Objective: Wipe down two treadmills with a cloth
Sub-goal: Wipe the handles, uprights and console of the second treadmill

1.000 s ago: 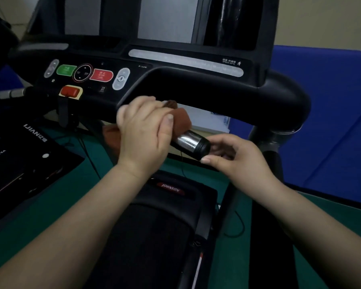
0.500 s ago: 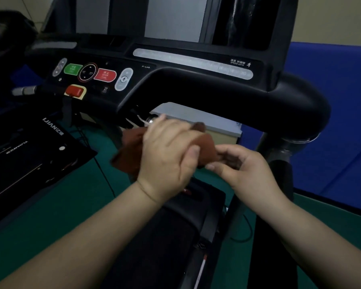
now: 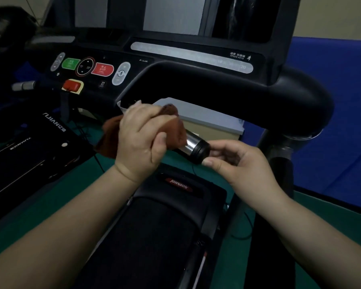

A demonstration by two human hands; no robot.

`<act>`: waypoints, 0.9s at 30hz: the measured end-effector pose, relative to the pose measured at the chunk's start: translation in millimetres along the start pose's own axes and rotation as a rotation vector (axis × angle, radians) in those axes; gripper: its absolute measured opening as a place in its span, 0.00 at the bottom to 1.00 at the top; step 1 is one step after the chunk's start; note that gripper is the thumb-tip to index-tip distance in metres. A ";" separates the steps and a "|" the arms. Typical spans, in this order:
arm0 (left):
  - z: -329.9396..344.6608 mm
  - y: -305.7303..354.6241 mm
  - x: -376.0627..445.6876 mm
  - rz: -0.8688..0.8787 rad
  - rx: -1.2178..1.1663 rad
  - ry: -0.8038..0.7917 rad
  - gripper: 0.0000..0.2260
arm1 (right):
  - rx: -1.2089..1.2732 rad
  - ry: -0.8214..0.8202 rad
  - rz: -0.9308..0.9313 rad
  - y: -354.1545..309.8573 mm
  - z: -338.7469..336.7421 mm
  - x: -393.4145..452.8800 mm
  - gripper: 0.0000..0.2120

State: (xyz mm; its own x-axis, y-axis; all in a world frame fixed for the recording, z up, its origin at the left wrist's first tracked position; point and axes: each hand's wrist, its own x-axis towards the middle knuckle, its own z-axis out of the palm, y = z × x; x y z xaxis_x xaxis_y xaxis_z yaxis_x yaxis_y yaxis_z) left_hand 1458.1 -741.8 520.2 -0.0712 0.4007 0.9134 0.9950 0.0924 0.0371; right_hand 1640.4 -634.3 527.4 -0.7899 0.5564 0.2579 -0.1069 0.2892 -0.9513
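Your left hand (image 3: 140, 140) gripped the cloth (image 3: 173, 130) round the handlebar (image 3: 193, 143), right hand (image 3: 241, 163) fingers curled at its end cap, grip unclear; cloth risked slipping off.

Green floor (image 3: 50, 197) carrying two treadmills: Johnson treadmill (image 3: 175, 205) mid-floor, second treadmill (image 3: 29, 142) by left edge, cables between.

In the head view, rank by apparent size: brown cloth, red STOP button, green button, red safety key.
1. brown cloth, though the left hand covers part
2. red STOP button
3. green button and red safety key: too alike to rank
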 end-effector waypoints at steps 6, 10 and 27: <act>12.6 41.6 -8.4 0.161 -0.098 0.004 0.22 | -0.015 0.021 -0.050 0.7 1.8 0.3 0.15; 4.8 5.9 2.0 -0.063 -0.059 0.063 0.22 | -0.014 0.010 -0.027 -0.9 -0.9 -0.9 0.15; 2.2 35.6 14.5 0.118 -0.068 -0.103 0.18 | -0.006 0.005 -0.062 -3.1 -0.2 0.9 0.12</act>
State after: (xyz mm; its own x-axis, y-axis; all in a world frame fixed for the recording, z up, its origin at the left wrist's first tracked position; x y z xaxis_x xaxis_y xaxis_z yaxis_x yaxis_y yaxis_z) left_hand 1492.3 -730.7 533.8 0.0433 0.4969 0.8667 0.9991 -0.0214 -0.0377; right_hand 1640.1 -634.6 530.6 -0.7789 0.5410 0.3172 -0.1522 0.3276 -0.9325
